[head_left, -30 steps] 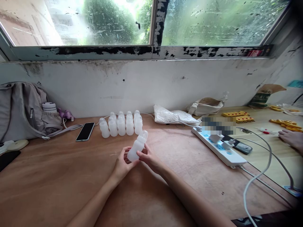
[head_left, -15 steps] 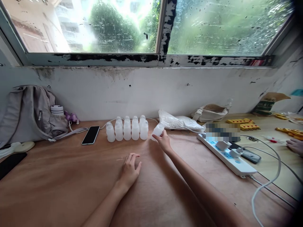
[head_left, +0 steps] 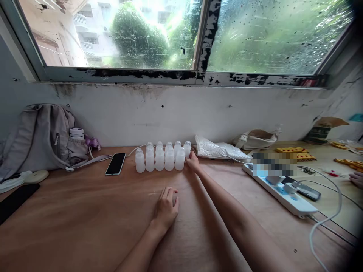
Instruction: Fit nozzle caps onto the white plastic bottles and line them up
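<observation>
Several small translucent white plastic bottles (head_left: 159,160) stand upright in close rows near the wall. My right hand (head_left: 193,162) reaches to the right end of the group, its fingers closed around a bottle (head_left: 186,148) in the back row. That bottle is upright, and its lower part is hidden behind the hand and the front bottle (head_left: 179,160). Resting on the wooden tabletop (head_left: 93,211), my left hand (head_left: 166,208) holds nothing. Its fingers are loosely stretched out and somewhat apart, in front of the bottles.
Left of the bottles lie a phone (head_left: 115,164) and a grey backpack (head_left: 42,139). To the right are a white plastic bag (head_left: 211,147), a beige pouch (head_left: 255,139) and a power strip (head_left: 283,194) with cables. Another person's hand (head_left: 356,179) shows at the right edge.
My right hand has moved the bottle left and back, from tilted beside the group to upright at its right end. My left hand stays on the table. The camera view has shifted slightly.
</observation>
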`<control>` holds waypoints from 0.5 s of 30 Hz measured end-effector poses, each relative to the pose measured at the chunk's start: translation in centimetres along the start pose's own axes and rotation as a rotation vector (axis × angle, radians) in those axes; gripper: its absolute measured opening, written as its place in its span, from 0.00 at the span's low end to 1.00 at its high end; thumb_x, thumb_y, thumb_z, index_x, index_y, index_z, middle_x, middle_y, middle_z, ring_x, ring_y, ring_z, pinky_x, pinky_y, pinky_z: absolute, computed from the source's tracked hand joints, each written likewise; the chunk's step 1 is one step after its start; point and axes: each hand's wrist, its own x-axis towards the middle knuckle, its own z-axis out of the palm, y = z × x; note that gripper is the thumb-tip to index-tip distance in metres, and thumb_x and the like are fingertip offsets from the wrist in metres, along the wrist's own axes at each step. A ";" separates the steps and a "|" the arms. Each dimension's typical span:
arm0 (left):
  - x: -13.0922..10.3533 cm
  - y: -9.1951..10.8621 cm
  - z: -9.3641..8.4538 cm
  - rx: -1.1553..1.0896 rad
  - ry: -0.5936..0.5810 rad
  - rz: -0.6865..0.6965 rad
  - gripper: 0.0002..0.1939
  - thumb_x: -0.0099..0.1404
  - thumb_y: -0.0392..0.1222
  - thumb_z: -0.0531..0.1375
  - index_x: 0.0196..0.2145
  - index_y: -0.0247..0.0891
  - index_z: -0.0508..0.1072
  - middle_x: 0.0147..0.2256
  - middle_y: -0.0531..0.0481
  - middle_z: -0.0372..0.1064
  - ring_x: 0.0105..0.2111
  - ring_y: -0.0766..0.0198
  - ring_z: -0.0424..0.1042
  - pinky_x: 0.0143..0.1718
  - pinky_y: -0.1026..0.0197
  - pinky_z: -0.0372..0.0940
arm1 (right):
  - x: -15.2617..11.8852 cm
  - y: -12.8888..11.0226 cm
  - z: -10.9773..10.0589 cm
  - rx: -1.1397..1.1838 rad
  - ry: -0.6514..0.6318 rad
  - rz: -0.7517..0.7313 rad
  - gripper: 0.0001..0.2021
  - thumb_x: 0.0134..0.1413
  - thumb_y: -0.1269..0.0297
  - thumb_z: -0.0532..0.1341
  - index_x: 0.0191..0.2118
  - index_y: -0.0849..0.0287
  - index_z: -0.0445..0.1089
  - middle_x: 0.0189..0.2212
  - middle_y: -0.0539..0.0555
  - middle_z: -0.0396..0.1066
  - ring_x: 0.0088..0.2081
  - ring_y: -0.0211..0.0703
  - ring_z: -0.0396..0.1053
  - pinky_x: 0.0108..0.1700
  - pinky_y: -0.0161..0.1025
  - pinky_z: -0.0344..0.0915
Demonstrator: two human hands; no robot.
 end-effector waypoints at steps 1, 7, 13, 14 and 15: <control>0.0 0.1 0.0 0.000 -0.003 0.004 0.11 0.56 0.30 0.51 0.37 0.40 0.64 0.35 0.48 0.63 0.38 0.58 0.64 0.40 0.55 0.61 | 0.0 0.1 0.0 0.007 -0.001 0.004 0.21 0.34 0.67 0.60 0.41 0.59 0.61 0.35 0.55 0.69 0.39 0.47 0.66 0.41 0.42 0.60; -0.2 0.1 0.4 -0.027 0.008 0.010 0.10 0.56 0.30 0.50 0.35 0.40 0.64 0.35 0.48 0.63 0.38 0.59 0.64 0.40 0.56 0.61 | -2.4 -0.4 -1.2 0.087 0.078 0.025 0.23 0.37 0.66 0.59 0.45 0.60 0.59 0.40 0.59 0.67 0.43 0.47 0.65 0.44 0.44 0.59; 0.3 2.7 -1.2 -0.138 0.070 0.026 0.05 0.58 0.35 0.50 0.33 0.39 0.64 0.32 0.48 0.65 0.35 0.60 0.65 0.38 0.56 0.62 | -11.0 -1.9 -2.9 0.182 0.011 -0.059 0.11 0.43 0.66 0.54 0.37 0.59 0.64 0.36 0.57 0.68 0.37 0.44 0.67 0.39 0.42 0.63; 0.1 3.8 -1.9 -0.183 0.101 0.026 0.05 0.58 0.37 0.51 0.33 0.39 0.64 0.31 0.48 0.65 0.34 0.60 0.66 0.37 0.57 0.63 | -12.5 -2.1 -3.1 0.199 -0.020 -0.077 0.11 0.43 0.66 0.54 0.36 0.58 0.65 0.36 0.55 0.69 0.35 0.43 0.67 0.37 0.41 0.64; -0.2 5.1 -2.7 -0.228 0.129 0.015 0.05 0.58 0.39 0.51 0.33 0.39 0.65 0.32 0.48 0.65 0.34 0.60 0.66 0.37 0.56 0.63 | -13.8 -2.2 -3.4 0.231 -0.051 -0.097 0.10 0.44 0.66 0.55 0.36 0.58 0.65 0.35 0.55 0.69 0.34 0.43 0.67 0.36 0.41 0.64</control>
